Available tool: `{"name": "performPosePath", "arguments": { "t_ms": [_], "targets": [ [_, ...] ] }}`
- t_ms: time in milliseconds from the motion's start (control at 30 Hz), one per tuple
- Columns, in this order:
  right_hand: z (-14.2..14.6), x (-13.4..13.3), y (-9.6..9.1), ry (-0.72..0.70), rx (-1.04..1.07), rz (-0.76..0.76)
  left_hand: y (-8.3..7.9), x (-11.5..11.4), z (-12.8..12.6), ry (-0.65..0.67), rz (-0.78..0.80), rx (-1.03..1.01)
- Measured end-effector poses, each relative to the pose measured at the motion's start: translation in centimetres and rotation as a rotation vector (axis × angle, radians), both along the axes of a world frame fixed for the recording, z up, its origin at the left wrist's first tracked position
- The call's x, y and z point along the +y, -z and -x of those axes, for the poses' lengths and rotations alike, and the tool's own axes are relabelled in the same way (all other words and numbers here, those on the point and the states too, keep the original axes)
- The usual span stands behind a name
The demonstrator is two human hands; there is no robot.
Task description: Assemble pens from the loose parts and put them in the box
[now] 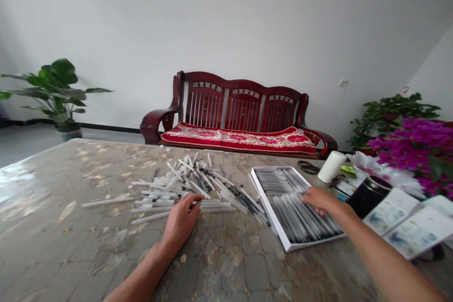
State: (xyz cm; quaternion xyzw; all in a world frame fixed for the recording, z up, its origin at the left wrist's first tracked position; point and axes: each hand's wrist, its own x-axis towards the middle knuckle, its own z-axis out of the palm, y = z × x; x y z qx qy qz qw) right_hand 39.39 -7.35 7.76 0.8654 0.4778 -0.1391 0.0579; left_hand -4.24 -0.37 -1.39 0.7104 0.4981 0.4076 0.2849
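A loose heap of pens (177,184), white and clear with some dark parts, is spread over the table. My left hand (183,214) rests at the heap's near edge, its fingers pinched on a pen whose thin dark end shows beyond the fingertips. To the right stands a shallow white box (271,212) holding rows of pens (300,219), a far group and a near group. Over the box's right side is my right hand (320,200), slightly blurred, with closed fingers on what looks like a pen just above the rows.
Right of the box are black scissors (308,167), a white roll (331,166), a black cylinder (371,193), white printed cards (406,222) and purple flowers (424,146). A patterned cover lies on the table (226,264). Behind it stands a red wooden bench (244,108); a potted plant (62,89) is left.
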Motion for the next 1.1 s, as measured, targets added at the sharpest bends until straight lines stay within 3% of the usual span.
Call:
{"name": "performPosePath", "arguments": {
  "t_ms": [100, 200, 333, 433, 667, 867, 967, 1100],
  "targets": [
    [3.4, 0.4, -1.4, -0.188, -0.196, -0.157, -0.6, -0.4, -0.1, -0.010, -0.029, 0.073],
    [9.3, 1.2, -1.6, -0.379, -0.117, -0.316, -1.0, -0.9, -0.3, 0.051, -0.039, 0.163],
    [17.0, 2.8, 0.4, -0.558, 0.000, -0.318, -0.9, -1.4, -0.5, 0.148, -0.047, 0.247],
    [19.9, 3.6, 2.3, -0.620, -0.075, -0.248, -0.8, -1.4, -0.4, 0.178, -0.019, 0.285],
    [21.4, 3.5, 2.9, -0.600, -0.192, -0.130, -1.0, -1.3, -0.5, 0.186, -0.010, 0.360],
    [21.2, 3.4, 3.3, -0.533, -0.154, -0.151, -0.8, -1.5, -0.6, 0.186, -0.029, 0.330],
    [20.6, 3.2, 3.5, -0.486, -0.073, -0.168, -1.0, -1.8, -0.8, 0.184, 0.006, 0.237],
    [21.7, 2.2, 3.6, -0.498, 0.085, -0.355, -0.9, -2.2, -1.9, 0.164, 0.119, -0.087]
  ]
}}
